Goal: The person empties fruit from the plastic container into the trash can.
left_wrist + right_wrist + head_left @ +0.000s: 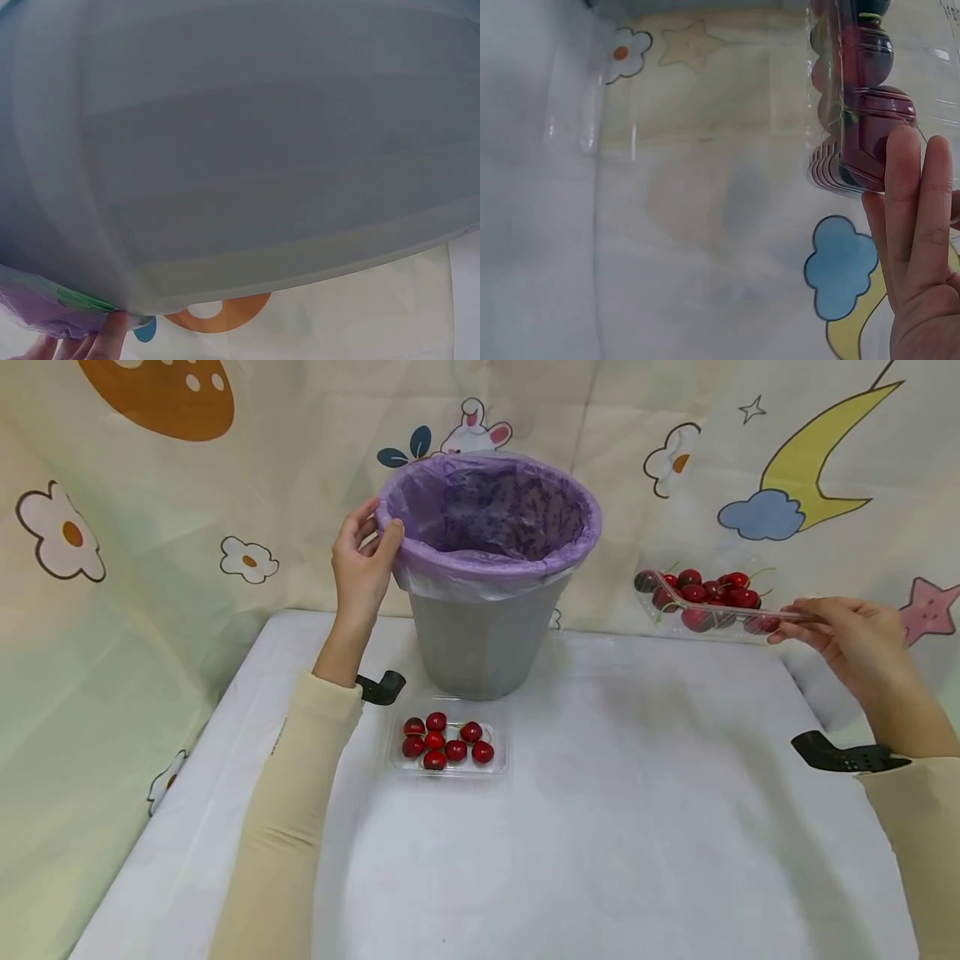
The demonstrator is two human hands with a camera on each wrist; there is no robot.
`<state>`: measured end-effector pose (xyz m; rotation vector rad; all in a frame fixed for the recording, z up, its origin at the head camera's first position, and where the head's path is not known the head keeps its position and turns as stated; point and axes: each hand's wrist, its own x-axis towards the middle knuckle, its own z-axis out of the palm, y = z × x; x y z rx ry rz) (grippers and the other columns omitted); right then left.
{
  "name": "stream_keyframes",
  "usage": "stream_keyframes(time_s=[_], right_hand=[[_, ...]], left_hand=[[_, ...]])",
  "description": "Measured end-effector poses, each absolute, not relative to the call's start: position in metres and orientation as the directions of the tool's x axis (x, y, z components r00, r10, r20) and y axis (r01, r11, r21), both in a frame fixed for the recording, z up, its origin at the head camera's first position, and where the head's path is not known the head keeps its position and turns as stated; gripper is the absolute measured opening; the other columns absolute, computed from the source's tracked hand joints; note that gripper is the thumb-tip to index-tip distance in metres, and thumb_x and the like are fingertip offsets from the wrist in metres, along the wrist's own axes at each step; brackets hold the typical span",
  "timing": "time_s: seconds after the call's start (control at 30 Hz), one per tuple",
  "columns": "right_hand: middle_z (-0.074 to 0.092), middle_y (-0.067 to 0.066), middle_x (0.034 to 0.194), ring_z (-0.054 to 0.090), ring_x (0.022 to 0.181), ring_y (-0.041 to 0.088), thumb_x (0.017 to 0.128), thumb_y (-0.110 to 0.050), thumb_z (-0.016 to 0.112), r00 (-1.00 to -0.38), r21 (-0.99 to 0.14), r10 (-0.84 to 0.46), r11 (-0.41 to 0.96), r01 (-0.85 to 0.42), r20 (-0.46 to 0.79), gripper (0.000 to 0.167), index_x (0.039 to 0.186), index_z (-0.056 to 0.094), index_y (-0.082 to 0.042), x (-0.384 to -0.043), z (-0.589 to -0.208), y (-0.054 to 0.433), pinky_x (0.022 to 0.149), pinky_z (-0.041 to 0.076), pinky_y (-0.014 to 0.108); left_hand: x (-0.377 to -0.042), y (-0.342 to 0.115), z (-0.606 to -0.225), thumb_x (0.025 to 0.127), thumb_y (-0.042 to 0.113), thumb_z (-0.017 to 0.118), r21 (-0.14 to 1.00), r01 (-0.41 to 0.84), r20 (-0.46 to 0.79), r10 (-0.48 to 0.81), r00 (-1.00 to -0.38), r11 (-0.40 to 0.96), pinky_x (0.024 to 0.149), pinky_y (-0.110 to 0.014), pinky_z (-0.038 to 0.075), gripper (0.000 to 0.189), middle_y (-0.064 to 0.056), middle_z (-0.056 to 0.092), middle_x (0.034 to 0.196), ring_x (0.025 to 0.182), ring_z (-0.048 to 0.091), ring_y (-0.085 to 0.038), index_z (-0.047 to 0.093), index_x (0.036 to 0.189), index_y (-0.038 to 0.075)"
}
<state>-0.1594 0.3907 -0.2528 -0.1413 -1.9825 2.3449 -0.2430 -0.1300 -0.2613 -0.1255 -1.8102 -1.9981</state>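
A grey bin (pixel 483 639) with a purple bag (pixel 585 531) folded over its rim stands at the back of the table. My left hand (pixel 365 560) grips that rim on its left side, thumb on the near face; the left wrist view is mostly filled by the bin's grey wall (pixel 262 150). Off to the right, my right hand (pixel 855 631) pinches the edge of a clear plastic box (pixel 645 597) full of cherries (pixel 701 595), held up over the table's back edge. In the right wrist view, the fingers (pixel 904 180) lie along the box's underside beside dark red cherries (pixel 870 135).
In front of the bin, a second clear plastic box (pixel 497 770) with several cherries (pixel 456 750) sits on the white-covered table (pixel 600 843). A patterned cloth (pixel 300 485) hangs behind and to the left.
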Motion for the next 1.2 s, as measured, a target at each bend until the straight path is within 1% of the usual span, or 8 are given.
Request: stream_keyframes(time_s=[0.13, 0.33, 0.43, 0.57, 0.77, 0.93, 1.0, 1.2], right_hand=[[0.073, 0.006, 0.090, 0.073, 0.071, 0.021, 0.087, -0.016, 0.073, -0.992, -0.981, 0.129, -0.196, -0.013, -0.012, 0.019, 0.094, 0.074, 0.001, -0.166, -0.240, 0.386, 0.069, 0.056, 0.021], [0.074, 0.005, 0.088, 0.073, 0.069, 0.020, 0.089, -0.017, 0.071, -0.991, -0.983, 0.135, -0.181, -0.034, 0.009, 0.018, 0.094, 0.075, 0.000, -0.168, -0.228, 0.381, 0.068, 0.055, 0.020], [0.075, 0.006, 0.089, 0.072, 0.068, 0.020, 0.091, -0.015, 0.068, -0.992, -0.981, 0.123, -0.185, -0.060, 0.037, 0.017, 0.094, 0.075, 0.001, -0.166, -0.223, 0.377, 0.068, 0.056, 0.020], [0.075, 0.009, 0.089, 0.072, 0.069, 0.022, 0.094, -0.011, 0.064, -0.995, -0.975, 0.073, -0.210, -0.076, 0.062, 0.018, 0.096, 0.074, 0.004, -0.165, -0.217, 0.371, 0.069, 0.056, 0.021], [0.074, 0.013, 0.094, 0.072, 0.071, 0.027, 0.097, -0.008, 0.057, -0.999, -0.956, -0.015, -0.291, -0.035, 0.041, 0.022, 0.099, 0.072, 0.007, -0.172, -0.203, 0.358, 0.071, 0.056, 0.024], [0.070, 0.013, 0.104, 0.070, 0.072, 0.032, 0.097, -0.005, 0.057, -0.999, -0.907, -0.027, -0.418, 0.047, -0.039, 0.020, 0.104, 0.070, 0.009, -0.178, -0.195, 0.343, 0.070, 0.057, 0.026], [0.068, 0.012, 0.107, 0.070, 0.073, 0.033, 0.096, -0.004, 0.057, -0.997, -0.892, -0.032, -0.446, 0.072, -0.065, 0.019, 0.105, 0.069, 0.009, -0.180, -0.193, 0.337, 0.070, 0.058, 0.027], [0.070, 0.016, 0.095, 0.071, 0.073, 0.032, 0.097, -0.004, 0.057, -0.992, -0.920, -0.111, -0.382, 0.092, -0.053, 0.019, 0.103, 0.069, 0.009, -0.183, -0.188, 0.315, 0.072, 0.057, 0.024]], left_hand=[[-0.244, -0.130, -0.259, 0.090, 0.016, 0.066, 0.923, 0.381, 0.357, -0.260, -0.897, -0.050, 0.099, -0.029, 0.047, 0.051, -0.015, 0.057, 0.133, 0.112, 0.060, -0.024, 0.052, 0.138, 0.006], [-0.245, -0.128, -0.258, 0.090, 0.016, 0.065, 0.920, 0.390, 0.368, -0.259, -0.893, -0.040, 0.099, -0.028, 0.047, 0.051, -0.015, 0.057, 0.133, 0.112, 0.060, -0.023, 0.052, 0.138, 0.004], [-0.245, -0.127, -0.257, 0.090, 0.016, 0.065, 0.921, 0.387, 0.362, -0.256, -0.896, -0.049, 0.099, -0.028, 0.047, 0.051, -0.016, 0.056, 0.134, 0.112, 0.059, -0.023, 0.052, 0.138, 0.004], [-0.244, -0.127, -0.257, 0.090, 0.015, 0.065, 0.925, 0.377, 0.352, -0.251, -0.902, -0.057, 0.100, -0.028, 0.046, 0.052, -0.016, 0.056, 0.134, 0.113, 0.059, -0.024, 0.051, 0.138, 0.005], [-0.244, -0.129, -0.260, 0.090, 0.016, 0.066, 0.925, 0.378, 0.354, -0.255, -0.900, -0.049, 0.100, -0.029, 0.047, 0.051, -0.015, 0.056, 0.134, 0.113, 0.059, -0.024, 0.052, 0.138, 0.005], [-0.243, -0.130, -0.262, 0.090, 0.016, 0.065, 0.924, 0.380, 0.356, -0.260, -0.897, -0.049, 0.099, -0.030, 0.047, 0.051, -0.015, 0.057, 0.133, 0.112, 0.059, -0.024, 0.052, 0.138, 0.005], [-0.243, -0.130, -0.262, 0.090, 0.016, 0.065, 0.924, 0.378, 0.353, -0.262, -0.898, -0.053, 0.099, -0.030, 0.047, 0.051, -0.015, 0.057, 0.133, 0.113, 0.059, -0.024, 0.052, 0.138, 0.005], [-0.243, -0.129, -0.262, 0.090, 0.015, 0.066, 0.926, 0.372, 0.346, -0.262, -0.901, -0.058, 0.100, -0.029, 0.047, 0.051, -0.015, 0.056, 0.134, 0.115, 0.058, -0.024, 0.053, 0.138, 0.006]])
